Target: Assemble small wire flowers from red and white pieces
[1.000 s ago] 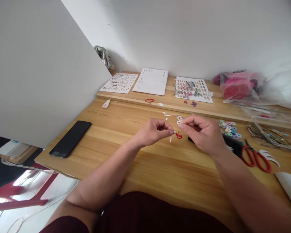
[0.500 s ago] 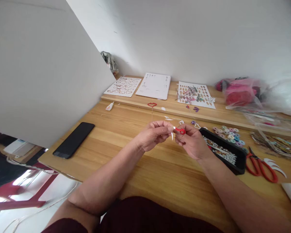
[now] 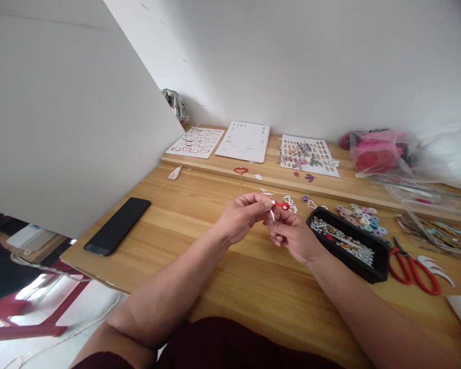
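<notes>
In the middle of the view my left hand (image 3: 243, 218) pinches a small red looped piece (image 3: 282, 205) together with a curved white paper strip (image 3: 272, 215). The loop sticks out to the right of the fingertips and the strip hangs down below them. My right hand (image 3: 294, 237) is just below and to the right, its fingers closed beside the strip; what they hold, if anything, is too small to tell. Behind the hands lie white paper cutouts (image 3: 289, 201). A similar red loop on a thin stem (image 3: 241, 169) rests at the ledge.
To the right are a black tray of beads (image 3: 380, 269), several thread spools (image 3: 364, 221), red-handled scissors (image 3: 411, 266) and plastic bags (image 3: 392, 154). A phone (image 3: 117, 225) and a small glue bottle (image 3: 174, 172) lie left. Patterned sheets (image 3: 243, 142) rest on the back ledge.
My right hand has let go of the red loop and moved down and slightly left, below it. My left hand still pinches the red loop and white strip. The view has tilted slightly up.
</notes>
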A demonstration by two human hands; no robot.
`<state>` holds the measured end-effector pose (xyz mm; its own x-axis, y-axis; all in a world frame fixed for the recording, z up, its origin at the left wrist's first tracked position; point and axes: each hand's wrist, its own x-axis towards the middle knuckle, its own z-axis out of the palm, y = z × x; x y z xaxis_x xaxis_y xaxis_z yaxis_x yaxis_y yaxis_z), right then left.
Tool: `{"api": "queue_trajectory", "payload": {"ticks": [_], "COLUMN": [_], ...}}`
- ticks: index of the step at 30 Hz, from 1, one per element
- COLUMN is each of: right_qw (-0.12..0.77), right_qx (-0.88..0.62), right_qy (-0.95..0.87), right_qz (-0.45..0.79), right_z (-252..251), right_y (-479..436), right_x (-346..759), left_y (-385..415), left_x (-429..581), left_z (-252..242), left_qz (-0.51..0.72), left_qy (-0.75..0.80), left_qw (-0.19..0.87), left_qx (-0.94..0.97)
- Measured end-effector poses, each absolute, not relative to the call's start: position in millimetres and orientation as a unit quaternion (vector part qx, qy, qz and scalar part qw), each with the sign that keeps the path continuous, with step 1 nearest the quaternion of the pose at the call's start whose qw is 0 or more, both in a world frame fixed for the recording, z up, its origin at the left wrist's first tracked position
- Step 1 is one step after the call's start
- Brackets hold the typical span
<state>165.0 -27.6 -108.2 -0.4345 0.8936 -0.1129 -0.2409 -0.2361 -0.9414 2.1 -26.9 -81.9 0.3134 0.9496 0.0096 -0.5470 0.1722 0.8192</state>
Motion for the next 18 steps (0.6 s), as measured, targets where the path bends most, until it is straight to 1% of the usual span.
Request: {"api": "queue_trajectory", "payload": {"ticks": [3,5,9,10,11,15,18], "right_qw": [0.383,0.393,0.497,0.506,0.502,0.422,0.382], "right_qx": [-0.363,-0.390,-0.448,-0.454,-0.457,-0.465,-0.480], "right_qy": [-0.502,-0.531,-0.557,-0.574,-0.599,-0.707,-0.719], "right_qz": [0.685,0.642,0.492,0.456,0.424,0.327,0.327], "right_z": [-105.1,-101.1,-86.1,-81.0,-75.8,-60.6,-59.4], "right_y": [-24.6,-19.8,-12.2,-12.5,-13.8,-23.8,-28.0], "right_x": [168.2,175.0,193.3,196.4,198.3,194.6,188.9], "left_y": [-26.6,-25.7,-24.4,-24.6,-25.0,-27.9,-29.6], "left_x": [0.9,0.1,-0.4,-0.2,0.0,1.2,2.3], "left_z": [-82.2,-82.5,-83.5,-83.5,-83.4,-81.5,-80.0], "left_qz": [0.513,0.518,0.520,0.516,0.513,0.495,0.484], "left_qy": [0.279,0.291,0.329,0.338,0.347,0.378,0.388], "left_qw": [0.708,0.696,0.659,0.650,0.641,0.607,0.592], "left_qx": [0.397,0.403,0.432,0.444,0.454,0.494,0.514]}}
